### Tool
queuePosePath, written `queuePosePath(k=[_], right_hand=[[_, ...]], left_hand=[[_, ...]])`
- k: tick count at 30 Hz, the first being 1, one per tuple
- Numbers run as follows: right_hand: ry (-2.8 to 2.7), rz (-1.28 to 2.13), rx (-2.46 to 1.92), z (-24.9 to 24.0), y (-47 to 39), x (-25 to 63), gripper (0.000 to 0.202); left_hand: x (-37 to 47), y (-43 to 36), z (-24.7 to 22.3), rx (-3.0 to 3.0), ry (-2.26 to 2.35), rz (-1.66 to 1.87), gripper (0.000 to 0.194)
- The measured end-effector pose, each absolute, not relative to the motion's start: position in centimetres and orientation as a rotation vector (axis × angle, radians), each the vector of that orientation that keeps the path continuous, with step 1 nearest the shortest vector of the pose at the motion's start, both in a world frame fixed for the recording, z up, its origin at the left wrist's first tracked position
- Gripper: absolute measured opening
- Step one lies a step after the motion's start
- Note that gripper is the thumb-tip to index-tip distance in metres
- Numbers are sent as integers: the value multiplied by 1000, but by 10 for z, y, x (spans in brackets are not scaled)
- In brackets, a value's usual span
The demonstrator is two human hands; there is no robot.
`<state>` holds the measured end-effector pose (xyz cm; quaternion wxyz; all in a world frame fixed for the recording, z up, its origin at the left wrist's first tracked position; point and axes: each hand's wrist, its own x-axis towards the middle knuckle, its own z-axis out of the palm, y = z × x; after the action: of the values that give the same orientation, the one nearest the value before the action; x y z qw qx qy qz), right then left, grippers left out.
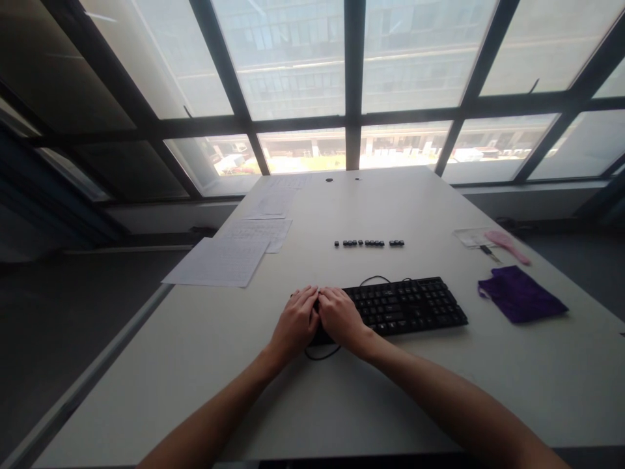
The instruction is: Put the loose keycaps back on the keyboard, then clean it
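A black keyboard [405, 306] lies slightly tilted on the white table, its left end covered by both my hands. My left hand [296, 319] rests at that left end, fingers bent and pressed together. Right against it, my right hand [340, 315] lies over the left keys with its fingers curled. The fingertips of both hands meet at the keyboard's upper left corner, where a tiny pale spot shows. What they grip there is hidden. Beyond the keyboard, several loose black keycaps [374, 243] stand in a broken row.
Sheets of paper [219, 260] lie along the table's left edge. At the right are a purple cloth pouch [527, 296], a pink hairbrush-like object [508, 244], a small dark tool [489, 253] and a clear bag [469, 238]. A black cable [323, 357] loops by the keyboard. Windows stand behind.
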<state>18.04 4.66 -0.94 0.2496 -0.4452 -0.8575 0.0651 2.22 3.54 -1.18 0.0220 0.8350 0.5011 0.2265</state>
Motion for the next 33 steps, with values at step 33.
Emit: queuePosePath(k=[33], right_hand=[[-2300, 255, -1232, -8, 47, 185, 30]], left_hand=[[25, 39, -15, 2567, 1530, 766, 42]])
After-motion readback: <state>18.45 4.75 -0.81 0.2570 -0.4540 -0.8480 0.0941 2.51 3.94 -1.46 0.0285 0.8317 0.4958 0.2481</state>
